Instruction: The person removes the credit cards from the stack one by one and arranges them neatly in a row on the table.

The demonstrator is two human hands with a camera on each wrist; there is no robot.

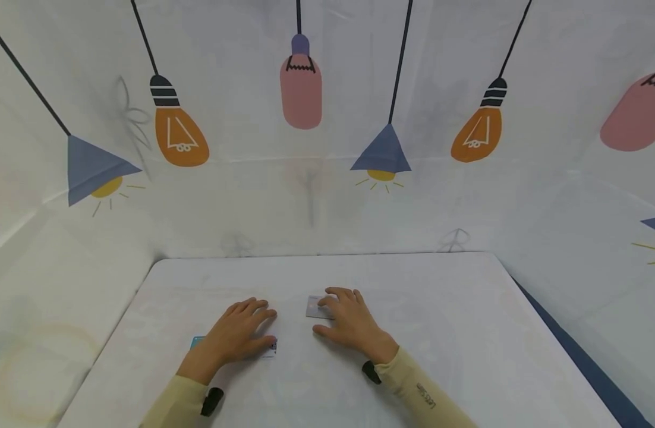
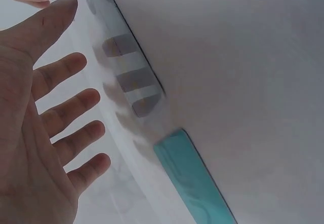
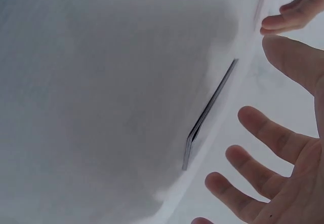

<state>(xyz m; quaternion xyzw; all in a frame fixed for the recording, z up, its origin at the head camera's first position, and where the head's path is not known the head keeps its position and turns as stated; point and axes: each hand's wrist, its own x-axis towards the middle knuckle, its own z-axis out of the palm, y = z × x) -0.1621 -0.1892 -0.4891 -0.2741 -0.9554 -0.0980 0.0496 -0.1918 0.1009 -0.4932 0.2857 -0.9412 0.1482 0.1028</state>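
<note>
My left hand (image 1: 236,334) hovers with fingers spread over a flat glossy piece (image 2: 126,64) and a teal card-like piece (image 2: 195,176). In the head view a printed corner of the glossy piece (image 1: 271,349) shows by the thumb, and a teal corner (image 1: 197,340) peeks out beside the wrist. My right hand (image 1: 351,322), fingers apart and slightly bent, is above a thin grey card-like piece (image 1: 315,307), partly covering it. The right wrist view shows that grey piece (image 3: 210,107) nearly edge-on, with a bend near one end. Neither hand grips anything.
Both hands are over a white table (image 1: 440,333) with rounded far corners. Behind it hangs a pale sheet (image 1: 242,202) printed with lamps and bulbs. A dark blue strip (image 1: 579,351) runs along the table's right side.
</note>
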